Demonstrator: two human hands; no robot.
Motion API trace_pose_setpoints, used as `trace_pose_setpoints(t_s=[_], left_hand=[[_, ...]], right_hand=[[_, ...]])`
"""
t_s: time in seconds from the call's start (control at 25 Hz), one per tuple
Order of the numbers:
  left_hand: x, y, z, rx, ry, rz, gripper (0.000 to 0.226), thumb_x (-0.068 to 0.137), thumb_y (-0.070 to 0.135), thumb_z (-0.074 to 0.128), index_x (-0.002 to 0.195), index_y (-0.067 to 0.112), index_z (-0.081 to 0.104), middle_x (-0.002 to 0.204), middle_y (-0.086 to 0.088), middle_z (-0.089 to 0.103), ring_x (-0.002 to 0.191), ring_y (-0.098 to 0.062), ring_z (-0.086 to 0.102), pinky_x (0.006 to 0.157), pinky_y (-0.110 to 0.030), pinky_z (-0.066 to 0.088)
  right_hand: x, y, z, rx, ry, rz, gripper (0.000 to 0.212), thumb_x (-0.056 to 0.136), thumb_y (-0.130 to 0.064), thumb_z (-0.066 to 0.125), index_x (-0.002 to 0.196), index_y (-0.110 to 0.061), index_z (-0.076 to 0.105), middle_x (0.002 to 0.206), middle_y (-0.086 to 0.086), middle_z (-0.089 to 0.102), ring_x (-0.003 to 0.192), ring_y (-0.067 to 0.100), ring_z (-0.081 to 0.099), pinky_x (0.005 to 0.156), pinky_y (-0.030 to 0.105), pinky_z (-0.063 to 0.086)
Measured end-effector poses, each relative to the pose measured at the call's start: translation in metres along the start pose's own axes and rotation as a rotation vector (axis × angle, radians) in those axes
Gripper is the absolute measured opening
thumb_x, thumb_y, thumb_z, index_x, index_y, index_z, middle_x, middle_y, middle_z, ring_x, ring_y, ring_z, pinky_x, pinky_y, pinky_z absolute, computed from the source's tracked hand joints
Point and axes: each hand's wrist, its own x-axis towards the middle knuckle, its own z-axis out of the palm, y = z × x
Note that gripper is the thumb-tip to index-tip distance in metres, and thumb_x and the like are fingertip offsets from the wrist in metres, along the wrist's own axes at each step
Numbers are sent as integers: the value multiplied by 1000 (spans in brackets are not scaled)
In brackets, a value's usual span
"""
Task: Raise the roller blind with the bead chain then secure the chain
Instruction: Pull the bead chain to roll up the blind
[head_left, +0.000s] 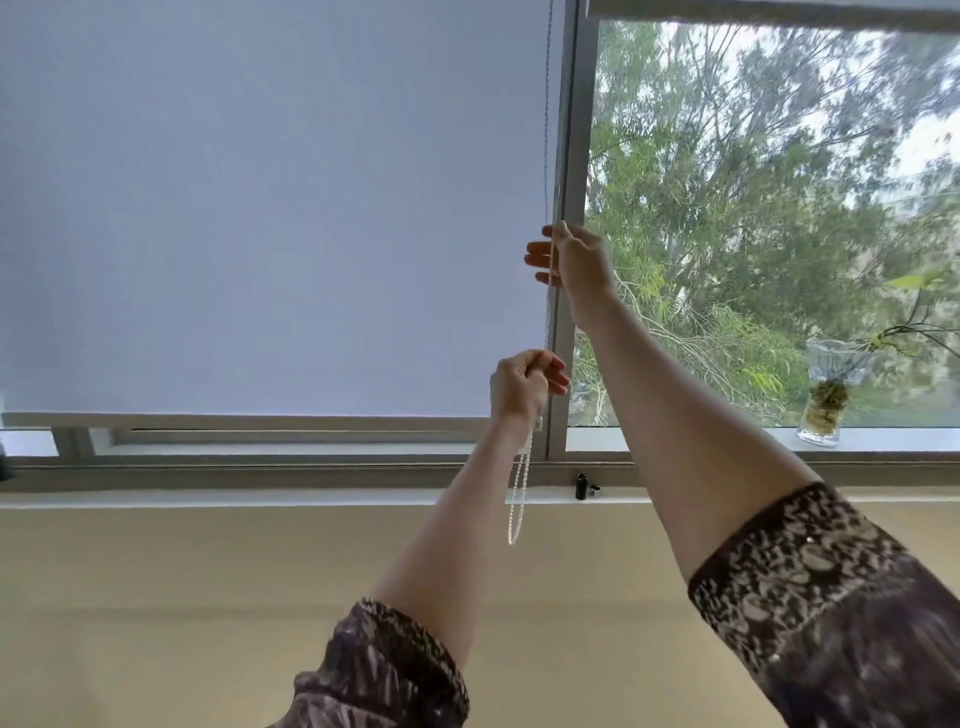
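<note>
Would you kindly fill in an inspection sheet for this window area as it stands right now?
Surface: window sill, white, running below the frame.
Job's things: roller blind down, its bottom bar just above the sill; bead chain loop hanging below the lower hand.
Clutter: glass vase with a plant cutting on the right sill; small black object on the sill, kind unclear.
Grippers: left hand closed on the chain low; right hand pinching it higher up.
Cables: nothing seen besides the chain.
Surroundings: right pane uncovered, trees outside; beige wall below.
</note>
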Motion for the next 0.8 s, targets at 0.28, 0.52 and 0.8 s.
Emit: trace_pose_setpoints(t_s=[0.28, 0.52, 0.8], left_hand=[[-54, -45, -4, 111, -64, -81, 42, 97, 11, 49, 64, 27, 67, 60, 10, 71, 67, -18, 72, 78, -43, 60], [-54, -62, -25, 316, -171, -156, 32, 93, 22, 56, 67, 34, 70, 76, 9, 76, 88, -21, 72, 91, -45, 54], [-28, 8, -37, 55, -134, -169, 46, 82, 9, 51, 126, 0, 58, 106, -13, 72, 91, -19, 63, 79, -20, 52]], right_hand=[[-7, -13, 10, 0, 113, -32, 21, 99, -18, 40, 97, -16, 61, 66, -1, 54, 49, 9, 41, 44, 24, 34], [-33, 26, 5, -139, 167, -151, 29, 94, -8, 43, 78, -23, 61, 59, -5, 50, 50, 6, 40, 43, 19, 26], [-57, 43, -21, -177, 114, -134, 26, 96, -7, 43, 81, -17, 62, 60, -2, 49, 51, 9, 37, 48, 26, 25]])
